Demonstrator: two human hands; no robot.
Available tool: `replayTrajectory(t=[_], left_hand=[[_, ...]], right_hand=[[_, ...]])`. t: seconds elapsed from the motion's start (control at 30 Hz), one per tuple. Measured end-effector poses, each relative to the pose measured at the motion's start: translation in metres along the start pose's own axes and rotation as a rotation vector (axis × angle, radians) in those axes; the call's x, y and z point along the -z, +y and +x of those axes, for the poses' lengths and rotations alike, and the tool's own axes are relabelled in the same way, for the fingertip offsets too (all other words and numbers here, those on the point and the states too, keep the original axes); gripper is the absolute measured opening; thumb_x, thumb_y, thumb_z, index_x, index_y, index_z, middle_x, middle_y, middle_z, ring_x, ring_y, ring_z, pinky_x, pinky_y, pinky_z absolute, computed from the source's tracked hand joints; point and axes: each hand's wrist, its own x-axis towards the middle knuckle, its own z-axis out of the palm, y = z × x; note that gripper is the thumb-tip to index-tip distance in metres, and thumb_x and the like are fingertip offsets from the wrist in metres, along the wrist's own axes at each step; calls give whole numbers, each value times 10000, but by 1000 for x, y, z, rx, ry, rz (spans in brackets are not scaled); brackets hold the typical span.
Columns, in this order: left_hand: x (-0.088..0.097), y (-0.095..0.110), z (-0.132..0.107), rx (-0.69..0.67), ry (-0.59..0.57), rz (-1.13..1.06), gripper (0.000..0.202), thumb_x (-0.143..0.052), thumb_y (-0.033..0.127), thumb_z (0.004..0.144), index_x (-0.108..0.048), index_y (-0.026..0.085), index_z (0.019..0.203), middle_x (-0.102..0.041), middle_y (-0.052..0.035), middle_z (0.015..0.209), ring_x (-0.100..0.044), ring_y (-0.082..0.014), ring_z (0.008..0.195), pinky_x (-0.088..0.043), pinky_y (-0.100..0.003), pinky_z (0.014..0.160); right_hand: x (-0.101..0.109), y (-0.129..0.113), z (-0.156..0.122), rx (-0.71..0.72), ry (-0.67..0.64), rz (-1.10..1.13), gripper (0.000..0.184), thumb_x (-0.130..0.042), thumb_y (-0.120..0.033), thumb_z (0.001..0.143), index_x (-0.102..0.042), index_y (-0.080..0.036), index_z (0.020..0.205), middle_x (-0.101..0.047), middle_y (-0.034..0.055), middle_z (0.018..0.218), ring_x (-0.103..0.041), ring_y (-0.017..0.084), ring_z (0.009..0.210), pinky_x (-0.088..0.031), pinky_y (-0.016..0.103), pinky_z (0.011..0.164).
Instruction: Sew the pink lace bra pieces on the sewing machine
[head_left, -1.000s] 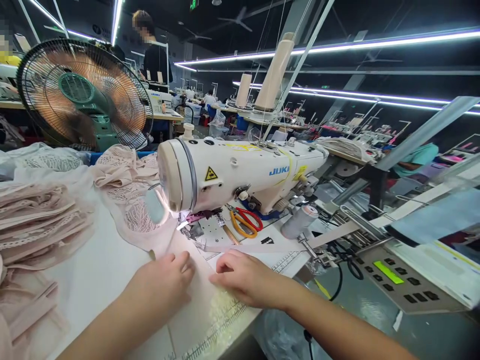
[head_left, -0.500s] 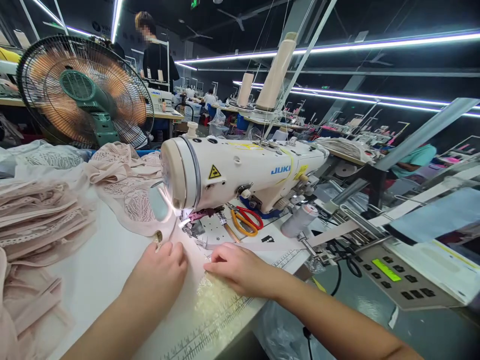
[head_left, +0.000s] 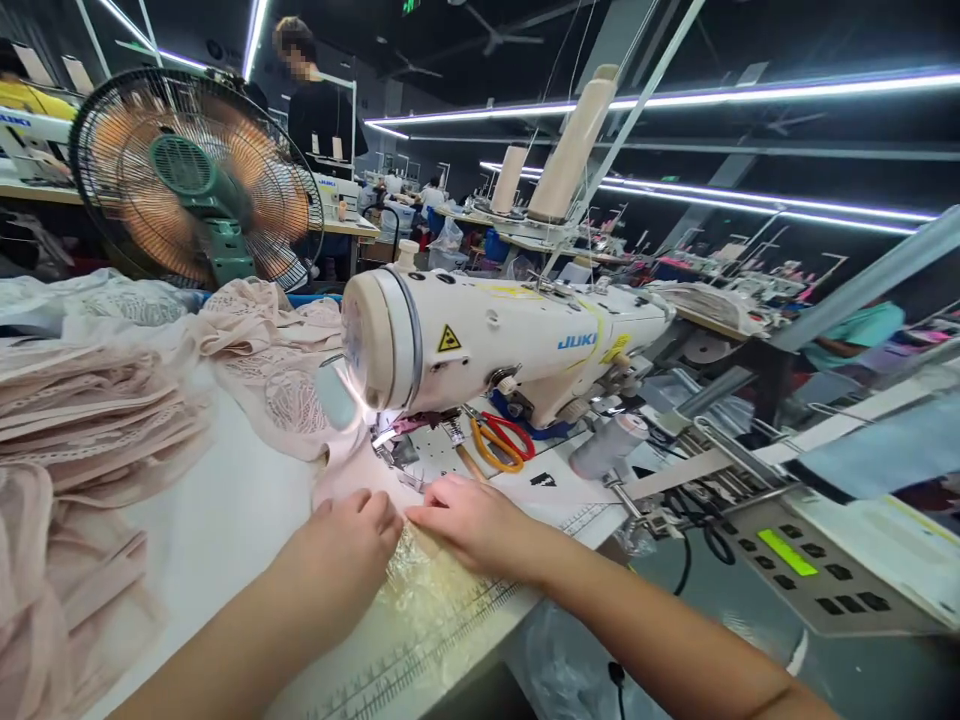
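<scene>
My left hand (head_left: pixel 352 550) and my right hand (head_left: pixel 472 522) lie side by side on a pale pink lace fabric piece (head_left: pixel 420 575), fingers curled and pressing it flat on the white table (head_left: pixel 217 520). Both sets of fingertips point at the presser foot (head_left: pixel 394 452) of the white JUKI sewing machine (head_left: pixel 487 345), just in front of them. The fabric runs from under my hands up to the needle area, which the machine lamp lights brightly.
Stacks of pink lace pieces (head_left: pixel 82 420) fill the table's left side. Orange-and-red scissors (head_left: pixel 502 442) and a thread spool (head_left: pixel 607 447) lie under the machine arm. A control panel (head_left: pixel 802 570) sits at the right, a green fan (head_left: pixel 195 180) behind left. A person (head_left: pixel 319 100) stands far back.
Both hands have slid forward along the fabric toward the presser foot, and they now sit closer together. The view has shifted a little to the right.
</scene>
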Motion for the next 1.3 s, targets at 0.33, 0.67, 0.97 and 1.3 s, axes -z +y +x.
replayTrajectory(t=[0.33,0.67,0.97,1.3], left_hand=[[2,-17,5,44,62,-17,389,-565,262,827,-598,171,1204,-595,-128,1107,-552,-308,1044,-483,-463,836],[-1,-26,9,134,84,38,448,-510,395,878,-557,189,1273,-584,-147,1215,-562,-331,1080,-477,-488,854],[0,-35,13,252,8,126,509,-447,429,919,-477,159,1349,-480,-159,1392,-457,-338,1240,-414,-559,946],[-3,-52,10,424,93,170,522,-373,472,924,-503,174,1332,-462,-187,1383,-446,-372,1228,-337,-546,1004]], right_hand=[[19,-16,24,-150,-233,-105,458,-490,-237,870,-445,-221,1326,-689,52,863,-602,183,718,-266,271,521],[23,-23,45,-233,-344,-151,621,-494,-240,869,-293,-145,1450,-689,127,777,-649,238,671,-393,289,508],[20,-26,46,-236,-374,-123,703,-523,-200,838,-226,-141,1472,-696,118,826,-669,247,716,-413,290,519],[17,-20,33,-172,-257,-15,673,-507,-176,839,-258,-173,1464,-703,92,873,-653,220,737,-384,286,501]])
